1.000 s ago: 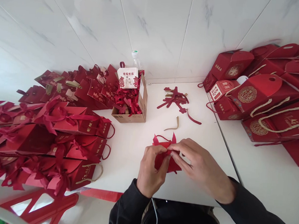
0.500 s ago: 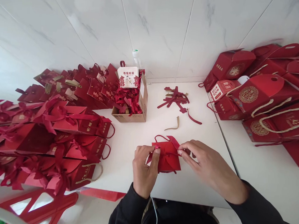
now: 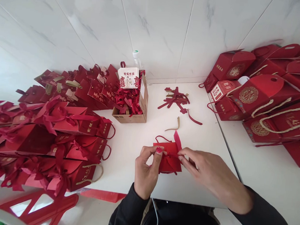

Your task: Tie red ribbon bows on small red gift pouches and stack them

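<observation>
A small red gift box [image 3: 172,166] lies near the front edge of the white surface [image 3: 126,155], closer to its right edge than to the stacked boxes [image 3: 78,148] along the left edge. A red satin ribbon [image 3: 177,140] runs left to right across the box's top, its long axis roughly parallel to the front edge. The left hand [image 3: 146,170] pinches the ribbon between thumb and index finger over the box's left side; the right hand [image 3: 207,168] grips it by the box's right side, a free tail rising towards the far edge. The knot area thus lies between both sets of fingers, with neither clearly nearer.
</observation>
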Demonstrator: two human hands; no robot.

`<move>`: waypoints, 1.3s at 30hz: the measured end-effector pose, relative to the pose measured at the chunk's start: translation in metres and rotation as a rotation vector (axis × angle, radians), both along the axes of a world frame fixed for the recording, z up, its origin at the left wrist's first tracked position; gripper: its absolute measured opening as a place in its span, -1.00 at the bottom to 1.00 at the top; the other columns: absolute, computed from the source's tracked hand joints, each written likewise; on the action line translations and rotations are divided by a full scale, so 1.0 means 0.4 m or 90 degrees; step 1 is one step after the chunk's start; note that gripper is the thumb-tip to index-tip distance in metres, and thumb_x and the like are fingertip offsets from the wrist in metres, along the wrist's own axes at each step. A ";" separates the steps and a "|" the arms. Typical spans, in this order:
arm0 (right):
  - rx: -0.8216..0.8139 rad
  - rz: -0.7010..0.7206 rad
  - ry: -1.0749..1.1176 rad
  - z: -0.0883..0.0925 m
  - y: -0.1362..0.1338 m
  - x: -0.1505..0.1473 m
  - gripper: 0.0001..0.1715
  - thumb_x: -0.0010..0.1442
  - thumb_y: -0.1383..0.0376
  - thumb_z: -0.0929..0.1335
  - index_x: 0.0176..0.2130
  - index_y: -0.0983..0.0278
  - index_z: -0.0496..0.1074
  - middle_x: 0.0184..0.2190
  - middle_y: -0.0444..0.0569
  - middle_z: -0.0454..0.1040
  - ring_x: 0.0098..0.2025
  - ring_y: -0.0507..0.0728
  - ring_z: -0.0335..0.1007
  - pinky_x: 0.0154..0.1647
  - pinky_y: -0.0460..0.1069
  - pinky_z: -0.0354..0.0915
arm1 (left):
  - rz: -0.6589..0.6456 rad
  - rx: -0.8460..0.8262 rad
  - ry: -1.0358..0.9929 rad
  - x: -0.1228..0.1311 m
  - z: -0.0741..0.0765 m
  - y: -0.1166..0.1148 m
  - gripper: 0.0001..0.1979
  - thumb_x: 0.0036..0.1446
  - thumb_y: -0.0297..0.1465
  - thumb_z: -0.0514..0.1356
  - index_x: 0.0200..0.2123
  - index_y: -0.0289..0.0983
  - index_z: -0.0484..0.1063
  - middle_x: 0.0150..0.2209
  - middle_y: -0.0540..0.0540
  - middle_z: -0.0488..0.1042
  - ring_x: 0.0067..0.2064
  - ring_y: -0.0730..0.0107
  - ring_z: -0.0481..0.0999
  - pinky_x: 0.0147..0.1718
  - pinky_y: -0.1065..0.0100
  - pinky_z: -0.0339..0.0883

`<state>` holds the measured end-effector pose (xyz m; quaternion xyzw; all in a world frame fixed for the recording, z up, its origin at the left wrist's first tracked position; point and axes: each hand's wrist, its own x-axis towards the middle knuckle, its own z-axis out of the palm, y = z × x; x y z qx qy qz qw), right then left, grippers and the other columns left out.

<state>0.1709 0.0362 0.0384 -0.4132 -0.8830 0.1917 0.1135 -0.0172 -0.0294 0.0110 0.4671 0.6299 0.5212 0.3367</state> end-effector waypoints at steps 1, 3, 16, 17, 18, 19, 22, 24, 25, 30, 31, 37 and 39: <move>-0.002 -0.003 -0.007 0.004 -0.003 0.000 -0.81 0.37 0.37 0.29 -0.29 0.19 0.44 -0.64 -0.21 0.39 -0.68 0.12 0.33 -0.65 0.01 0.14 | -0.002 -0.006 -0.013 0.003 0.000 0.000 -0.75 0.39 -0.25 0.14 -0.22 -0.22 0.58 -0.23 -0.12 0.63 -0.17 0.30 0.56 -0.15 0.30 0.38; -0.002 -0.007 -0.007 0.010 -0.006 0.000 -0.75 0.34 0.36 0.31 -0.40 0.19 0.42 -0.63 -0.17 0.38 -0.65 0.14 0.35 -0.65 0.01 0.12 | -0.008 -0.021 -0.035 0.009 -0.001 0.000 -0.72 0.40 -0.22 0.12 -0.21 -0.23 0.56 -0.26 -0.13 0.63 -0.21 0.29 0.57 -0.18 0.30 0.40; -0.166 -0.041 0.221 0.060 0.003 -0.056 -0.86 0.38 0.35 0.29 -0.15 0.16 0.44 -0.22 -0.18 0.64 -0.24 0.01 0.60 -0.26 -0.11 0.47 | -0.071 -0.082 0.005 0.051 0.028 0.008 -0.75 0.36 -0.39 0.09 -0.15 -0.16 0.60 -0.33 -0.05 0.57 -0.25 0.27 0.47 -0.15 0.22 0.28; -0.177 -0.050 0.233 0.062 0.003 -0.059 -0.87 0.37 0.35 0.30 -0.15 0.15 0.44 -0.22 -0.19 0.65 -0.24 0.00 0.60 -0.26 -0.13 0.47 | -0.088 -0.080 0.014 0.051 0.036 0.006 -0.74 0.35 -0.43 0.09 -0.16 -0.15 0.60 -0.36 -0.03 0.54 -0.26 0.27 0.44 -0.15 0.22 0.26; -0.187 -0.060 0.245 0.063 0.002 -0.062 -0.88 0.37 0.35 0.30 -0.16 0.15 0.43 -0.23 -0.20 0.64 -0.25 0.00 0.60 -0.28 -0.14 0.47 | -0.108 -0.078 0.023 0.051 0.045 0.004 -0.74 0.33 -0.46 0.08 -0.17 -0.15 0.59 -0.38 -0.02 0.52 -0.27 0.27 0.42 -0.15 0.22 0.24; -0.197 -0.070 0.254 0.064 0.001 -0.064 -0.89 0.37 0.34 0.30 -0.17 0.15 0.43 -0.25 -0.21 0.64 -0.26 0.00 0.60 -0.29 -0.15 0.47 | -0.129 -0.077 0.036 0.050 0.052 0.003 -0.74 0.30 -0.49 0.09 -0.18 -0.15 0.58 -0.38 -0.01 0.51 -0.27 0.27 0.41 -0.16 0.22 0.22; -0.223 -0.094 0.274 0.065 -0.005 -0.067 -0.91 0.37 0.31 0.32 -0.21 0.14 0.43 -0.32 -0.22 0.62 -0.37 -0.01 0.56 -0.36 -0.14 0.47 | -0.169 -0.085 0.082 0.047 0.064 0.006 -0.84 0.26 -0.48 0.14 -0.24 -0.18 0.52 -0.36 -0.02 0.51 -0.27 0.26 0.38 -0.18 0.22 0.18; -0.219 -0.098 0.284 0.060 -0.005 -0.067 -0.90 0.38 0.29 0.32 -0.18 0.14 0.45 -0.29 -0.19 0.63 -0.34 0.02 0.57 -0.34 -0.11 0.48 | -0.165 -0.093 0.096 0.046 0.061 0.011 -0.85 0.31 -0.42 0.13 -0.32 -0.20 0.47 -0.38 -0.02 0.50 -0.30 0.27 0.36 -0.20 0.22 0.16; -0.200 -0.092 0.289 0.056 -0.004 -0.065 -0.87 0.39 0.29 0.30 -0.14 0.14 0.47 -0.23 -0.14 0.64 -0.25 0.06 0.59 -0.26 -0.07 0.50 | -0.157 -0.096 0.094 0.046 0.057 0.013 -0.79 0.34 -0.38 0.11 -0.37 -0.20 0.44 -0.41 -0.02 0.48 -0.32 0.27 0.34 -0.22 0.22 0.15; -0.131 -0.031 0.281 0.028 0.015 -0.055 -0.77 0.37 0.34 0.27 -0.05 0.16 0.47 -0.11 0.00 0.60 -0.05 0.18 0.56 -0.03 0.12 0.49 | -0.145 -0.101 0.063 0.037 0.043 0.020 -0.61 0.41 -0.25 0.04 -0.51 -0.19 0.34 -0.49 -0.01 0.42 -0.37 0.29 0.33 -0.23 0.22 0.16; -0.141 -0.030 0.275 0.024 0.017 -0.054 -0.80 0.36 0.35 0.28 -0.10 0.15 0.47 -0.16 -0.02 0.60 -0.11 0.18 0.57 -0.09 0.11 0.51 | -0.149 -0.102 0.054 0.035 0.043 0.020 -0.59 0.41 -0.23 0.04 -0.52 -0.19 0.34 -0.50 -0.02 0.43 -0.37 0.29 0.34 -0.23 0.22 0.17; -0.156 -0.057 0.283 0.019 0.008 -0.048 -0.83 0.43 0.28 0.26 -0.16 0.15 0.44 -0.22 -0.03 0.55 -0.14 0.16 0.52 -0.18 0.06 0.47 | -0.143 -0.130 -0.044 0.020 0.055 0.026 -0.53 0.41 -0.13 0.02 -0.51 -0.21 0.40 -0.51 -0.04 0.44 -0.41 0.33 0.37 -0.36 0.30 0.26; -0.164 -0.055 0.291 0.018 0.001 -0.044 -0.84 0.44 0.26 0.26 -0.14 0.15 0.44 -0.20 -0.04 0.55 -0.12 0.15 0.51 -0.15 0.05 0.46 | -0.139 -0.143 -0.079 0.016 0.057 0.027 -0.54 0.40 -0.12 0.03 -0.47 -0.23 0.45 -0.52 -0.02 0.41 -0.45 0.38 0.35 -0.42 0.35 0.27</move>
